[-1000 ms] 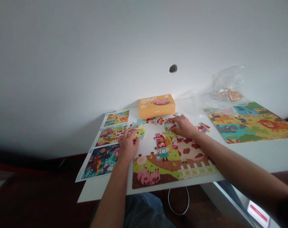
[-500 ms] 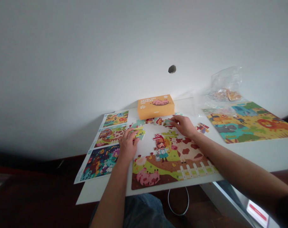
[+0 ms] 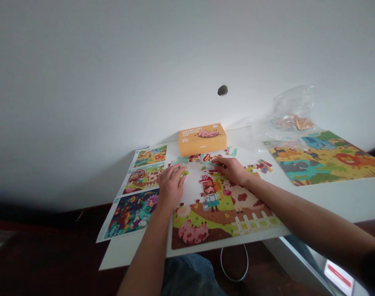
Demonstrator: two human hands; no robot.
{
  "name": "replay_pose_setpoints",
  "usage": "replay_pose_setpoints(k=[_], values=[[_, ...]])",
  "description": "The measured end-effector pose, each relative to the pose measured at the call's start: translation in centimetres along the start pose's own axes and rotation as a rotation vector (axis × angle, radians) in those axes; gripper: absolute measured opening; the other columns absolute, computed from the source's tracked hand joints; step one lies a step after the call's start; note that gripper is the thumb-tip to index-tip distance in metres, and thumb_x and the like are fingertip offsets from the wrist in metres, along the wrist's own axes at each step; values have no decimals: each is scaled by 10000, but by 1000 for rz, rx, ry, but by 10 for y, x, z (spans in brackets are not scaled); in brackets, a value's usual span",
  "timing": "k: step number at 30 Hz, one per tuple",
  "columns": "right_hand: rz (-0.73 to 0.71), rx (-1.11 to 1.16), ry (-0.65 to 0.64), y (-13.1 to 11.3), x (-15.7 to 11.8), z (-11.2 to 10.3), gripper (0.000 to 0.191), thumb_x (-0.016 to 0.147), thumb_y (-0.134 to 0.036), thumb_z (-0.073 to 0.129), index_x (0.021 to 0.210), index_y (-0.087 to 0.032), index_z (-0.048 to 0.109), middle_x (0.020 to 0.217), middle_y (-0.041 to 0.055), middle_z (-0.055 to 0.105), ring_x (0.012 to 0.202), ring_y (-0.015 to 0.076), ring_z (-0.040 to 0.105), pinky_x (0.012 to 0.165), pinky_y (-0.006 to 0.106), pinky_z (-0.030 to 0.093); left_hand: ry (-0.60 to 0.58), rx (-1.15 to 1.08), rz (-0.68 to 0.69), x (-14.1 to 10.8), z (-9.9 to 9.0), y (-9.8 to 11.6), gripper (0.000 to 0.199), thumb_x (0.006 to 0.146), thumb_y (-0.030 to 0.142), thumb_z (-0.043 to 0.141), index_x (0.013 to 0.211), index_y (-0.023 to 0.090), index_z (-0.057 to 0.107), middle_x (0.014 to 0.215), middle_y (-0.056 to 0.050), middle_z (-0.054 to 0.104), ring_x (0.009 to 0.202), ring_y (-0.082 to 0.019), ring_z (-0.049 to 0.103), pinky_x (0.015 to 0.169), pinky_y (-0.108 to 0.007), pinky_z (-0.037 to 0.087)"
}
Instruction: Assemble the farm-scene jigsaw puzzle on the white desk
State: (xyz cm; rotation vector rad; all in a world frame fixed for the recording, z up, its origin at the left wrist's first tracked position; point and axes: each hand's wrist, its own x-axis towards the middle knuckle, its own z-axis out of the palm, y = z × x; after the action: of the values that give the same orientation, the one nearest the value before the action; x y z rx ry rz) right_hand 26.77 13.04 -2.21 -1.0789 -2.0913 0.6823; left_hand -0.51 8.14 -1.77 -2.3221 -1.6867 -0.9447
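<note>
Clock directions taken from the farm puzzle, twelve being the wall side.

Farm puzzle (image 3: 221, 218): flat interlocking pieces, part assembled, with cow, pig and white fence; knobbed, uneven edge towards ten o'clock. Lion puzzle (image 3: 329, 160): flat rectangular panel in yellow, green and blue, at two o'clock. Printed sheet (image 3: 125, 213): thin white paper bearing three pictures in a column, at nine o'clock. Bag (image 3: 294, 102): clear, crumpled plastic with orange-toned contents, at one o'clock. Box (image 3: 202, 144): rectangular, yellow-orange, a pink pig on its lid, between eleven and twelve. Loose pieces (image 3: 195, 158): knobbed, multicoloured, strewn along the near side of the box at eleven.

Wall (image 3: 113, 82): plain, pale, behind everything. Table (image 3: 326, 201): smooth, white, beneath all the above. Cable (image 3: 247, 263): white loop below the table edge, at six. Hole (image 3: 222, 90): dark, roundish, in the wall at twelve.

Right hand (image 3: 232, 170): at twelve, fingers bent, pinching a pale piece (image 3: 208, 166) by its edge. Left hand (image 3: 169, 185): at ten, fingers loosely curved over yellow-green pieces (image 3: 186, 173); whether it gripped them could not be told.
</note>
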Motion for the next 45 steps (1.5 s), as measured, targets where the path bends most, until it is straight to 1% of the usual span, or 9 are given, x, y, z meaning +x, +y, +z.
replay_pose_setpoints(k=[5,7,11,15,23,30,33,38,45], values=[[-56,-32,-7,-2,1,1,321,885,-180,558,1187,-163,664,1095,105,720,932,205,666,858,322,496,-202,-170,115,39,12,39,480,908,254,596,1380,281,515,1096,-37,724,1031,-231,624,951,-404,448],[-82,-52,-8,-3,0,0,346,881,-162,557,1214,-157,653,1125,119,711,983,219,661,889,341,495,-226,-204,105,46,23,45,420,908,207,580,1320,290,579,1119,-33,722,1042,-221,634,941,-382,456],[-139,-68,-1,-2,0,1,374,877,-122,540,1237,-134,640,1162,140,684,1056,222,636,929,347,491,-178,-215,-16,40,40,35,292,890,196,588,1164,232,681,1006,-54,737,941,-212,656,869,-349,479],[-175,-82,-27,0,-1,4,371,857,-116,564,1218,-138,648,1146,133,683,1059,227,626,951,369,487,-194,-117,-94,31,34,28,266,859,233,639,1120,242,686,875,-36,717,916,-234,629,848,-367,443],[-203,-56,-107,-3,-3,4,398,882,-150,561,1276,-138,612,1145,136,666,864,179,646,822,331,533,-212,-63,-118,30,34,31,266,869,253,645,1131,288,669,1059,-20,732,1041,-266,586,897,-403,370],[-305,-44,-150,-4,-3,5,332,893,-155,552,1207,-164,660,1175,128,655,1073,209,613,949,364,495,-226,-34,-143,30,37,33,265,864,270,649,1127,291,677,1075,-27,730,1048,-270,584,888,-400,374],[-259,-86,-85,-2,-2,4,319,872,-138,561,1165,-179,681,1119,107,677,1028,202,624,931,359,498,-215,-29,-160,30,36,31,252,869,262,634,1116,285,678,1072,-25,732,1037,-266,588,898,-399,376],[-7,-354,125,12,2,-9,257,862,-159,569,1070,-188,717,1108,102,697,1021,231,614,966,390,450,-155,10,-225,31,35,23,278,882,246,593,1148,286,662,1101,-32,723,1034,-271,589,909,-409,378],[122,-481,24,22,4,-17,470,853,-398,651,1293,-243,602,1338,86,608,1159,304,526,969,472,418,-117,76,-335,32,34,13,286,886,243,554,1148,273,664,1118,-63,700,1079,-292,570,901,-415,392]])
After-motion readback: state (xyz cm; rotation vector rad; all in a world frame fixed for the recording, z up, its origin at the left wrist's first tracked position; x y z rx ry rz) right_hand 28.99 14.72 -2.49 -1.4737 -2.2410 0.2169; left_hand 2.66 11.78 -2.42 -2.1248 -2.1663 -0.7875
